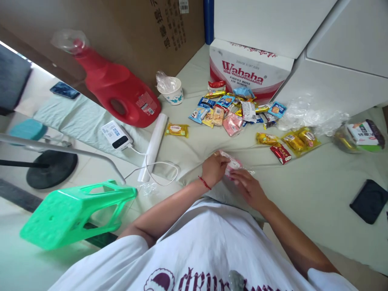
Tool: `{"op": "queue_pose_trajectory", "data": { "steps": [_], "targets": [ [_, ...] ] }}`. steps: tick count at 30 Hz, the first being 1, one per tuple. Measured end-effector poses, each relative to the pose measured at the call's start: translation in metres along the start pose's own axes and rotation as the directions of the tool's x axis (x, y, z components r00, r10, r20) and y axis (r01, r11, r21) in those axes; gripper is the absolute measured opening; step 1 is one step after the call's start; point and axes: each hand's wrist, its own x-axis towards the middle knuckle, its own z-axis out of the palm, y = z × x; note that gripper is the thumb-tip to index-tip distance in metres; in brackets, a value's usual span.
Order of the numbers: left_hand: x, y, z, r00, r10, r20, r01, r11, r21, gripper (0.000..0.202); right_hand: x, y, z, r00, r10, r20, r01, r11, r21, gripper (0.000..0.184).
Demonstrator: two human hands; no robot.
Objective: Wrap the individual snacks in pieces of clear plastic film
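Observation:
My left hand (214,169) is closed around the left end of a pink and white snack packet (233,163) just above the pale bed sheet (303,190). A red cord circles its wrist. My right hand (247,184) pinches the packet's near right side, fingers curled on it. A thin clear plastic bag seems to lie under the packet, though its edges are hard to make out. A heap of several small snack packets (233,111) lies farther away on the sheet. Yellow and red packets (287,143) sit to the right of my hands.
A red detergent jug (118,91) lies at the left by a white power bank (117,135) with its cable. A paper cup (172,91), a Wahaha carton (248,72), crumpled clear plastic (312,115), a black pouch (370,201) and a green stool (75,212) surround the spot.

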Motion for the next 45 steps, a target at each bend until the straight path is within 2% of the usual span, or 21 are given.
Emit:
{"op": "queue_pose_trajectory", "data": {
  "steps": [1,3,5,7,9,11,13,16,18,22,25,28,31,33,35,37,40,41,42,44,45],
  "targets": [
    [-0.002,0.001,0.003,0.999,-0.021,-0.042,0.023,0.999,0.038,0.029,-0.002,0.004,-0.003,0.984,0.117,-0.132,-0.114,0.993,0.028,0.037],
    [-0.004,0.002,0.007,0.987,-0.065,-0.146,0.077,0.994,0.078,0.042,-0.004,0.015,-0.008,0.868,0.310,-0.387,-0.339,0.941,-0.007,0.036],
    [-0.004,0.001,0.007,0.967,-0.110,-0.231,0.136,0.986,0.099,0.064,-0.002,0.027,-0.010,0.792,0.376,-0.481,-0.487,0.864,-0.127,0.047],
    [-0.001,-0.002,0.006,0.960,-0.157,-0.232,0.192,0.972,0.134,0.070,0.000,0.034,-0.009,0.820,0.400,-0.410,-0.523,0.814,-0.252,0.051],
    [0.002,-0.005,0.004,0.967,-0.177,-0.184,0.208,0.963,0.170,0.056,0.001,0.033,-0.008,0.859,0.404,-0.316,-0.497,0.807,-0.320,0.032],
    [0.003,-0.006,0.004,0.976,-0.153,-0.152,0.179,0.968,0.177,0.045,0.001,0.025,-0.008,0.879,0.396,-0.266,-0.469,0.819,-0.330,0.016],
    [0.001,-0.003,0.006,0.985,-0.100,-0.143,0.122,0.981,0.151,0.043,0.000,0.012,-0.009,0.870,0.431,-0.239,-0.487,0.826,-0.282,0.015],
    [-0.008,0.007,0.014,0.992,-0.045,-0.121,0.050,0.998,0.038,0.038,0.000,-0.005,-0.010,0.819,0.541,-0.193,-0.561,0.826,-0.063,0.018],
    [-0.017,0.015,0.021,0.988,0.007,-0.154,-0.008,1.000,-0.002,0.032,0.001,-0.011,-0.006,0.786,0.593,-0.175,-0.556,0.801,0.221,0.020],
    [-0.033,0.022,0.040,0.920,0.325,-0.220,-0.286,0.939,0.190,0.013,0.009,-0.013,0.008,0.751,0.649,-0.125,-0.342,0.543,0.767,0.032],
    [-0.040,0.016,0.051,0.834,0.549,-0.055,-0.527,0.822,0.218,0.015,0.012,-0.010,0.015,0.739,0.670,-0.064,-0.286,0.399,0.871,0.042],
    [-0.045,0.008,0.052,0.795,0.606,0.030,-0.606,0.796,-0.015,0.028,0.010,-0.008,0.017,0.772,0.635,-0.027,-0.370,0.484,0.793,0.049],
    [-0.049,0.000,0.041,0.863,0.504,-0.031,-0.493,0.829,-0.264,0.032,0.002,-0.008,0.018,0.824,0.566,-0.018,-0.411,0.620,0.668,0.053],
    [-0.050,-0.009,0.028,0.916,0.391,-0.093,-0.399,0.852,-0.339,0.036,-0.006,-0.002,0.013,0.805,0.586,-0.091,-0.424,0.676,0.603,0.055],
    [-0.052,-0.024,0.012,0.945,0.287,-0.160,-0.324,0.891,-0.317,0.037,-0.017,0.013,-0.008,0.724,0.640,-0.255,-0.435,0.712,0.551,0.056],
    [-0.053,-0.048,-0.003,0.940,0.219,-0.262,-0.277,0.937,-0.213,0.031,-0.031,0.039,-0.051,0.557,0.665,-0.497,-0.424,0.742,0.518,0.057],
    [-0.057,-0.086,-0.019,0.917,0.236,-0.321,-0.251,0.968,-0.006,0.022,-0.054,0.095,-0.158,0.148,0.536,-0.831,-0.296,0.826,0.480,0.050],
    [-0.058,-0.096,-0.021,0.914,0.248,-0.320,-0.243,0.968,0.058,0.019,-0.060,0.116,-0.200,0.013,0.477,-0.879,-0.202,0.862,0.465,0.044],
    [-0.060,-0.104,-0.022,0.907,0.269,-0.324,-0.243,0.963,0.117,0.016,-0.064,0.138,-0.242,-0.078,0.452,-0.889,-0.135,0.878,0.459,0.039],
    [-0.062,-0.112,-0.019,0.877,0.351,-0.327,-0.283,0.929,0.238,0.013,-0.067,0.179,-0.320,-0.213,0.458,-0.863,-0.099,0.868,0.486,0.029],
    [-0.062,-0.113,-0.015,0.853,0.406,-0.328,-0.316,0.902,0.295,0.012,-0.064,0.197,-0.353,-0.197,0.466,-0.862,-0.118,0.862,0.493,0.025]
  ]
}}
